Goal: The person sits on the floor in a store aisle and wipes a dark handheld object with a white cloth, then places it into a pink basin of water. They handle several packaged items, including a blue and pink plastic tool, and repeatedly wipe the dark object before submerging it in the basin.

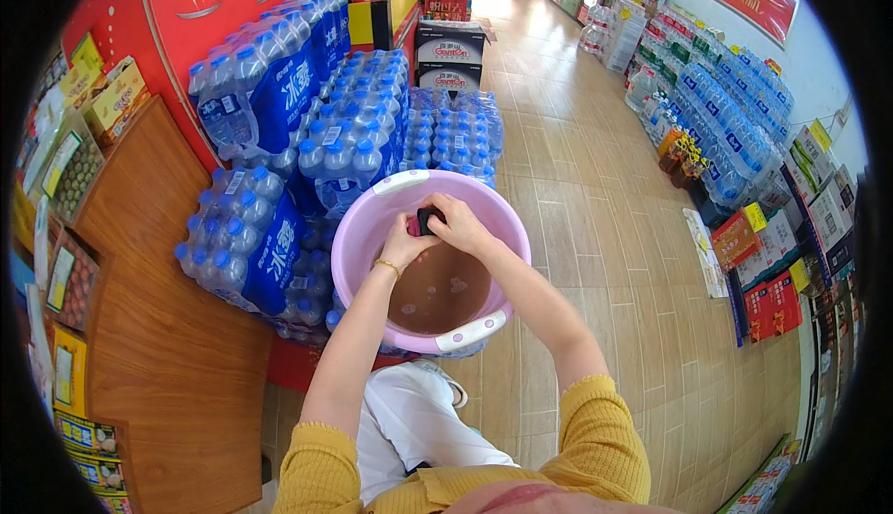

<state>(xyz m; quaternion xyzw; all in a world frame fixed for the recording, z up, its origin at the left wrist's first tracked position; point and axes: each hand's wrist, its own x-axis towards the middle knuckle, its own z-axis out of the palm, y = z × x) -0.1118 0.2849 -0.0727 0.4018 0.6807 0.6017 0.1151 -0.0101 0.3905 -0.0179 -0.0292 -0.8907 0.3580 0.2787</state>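
Observation:
Over a pale purple tub [346,258] with white handles, both my hands are close together. My left hand [403,242], with a gold bracelet at the wrist, is closed on a small bunched black and dark-pink thing [429,220]. My right hand [457,226] grips the same thing from the other side, its fingers bent round it. Most of it is hidden by my fingers, so its kind cannot be made out. Below my hands, murky brown water [433,295] with patches of foam fills the lower part of the tub.
Shrink-wrapped bottle packs [237,235] are stacked left of and behind the tub. A wooden counter [177,374] curves along the left. Tiled floor [595,235] runs to the right, toward more bottled water [726,133] and boxed goods [772,309]. Dark cartons [448,44] stand farther back.

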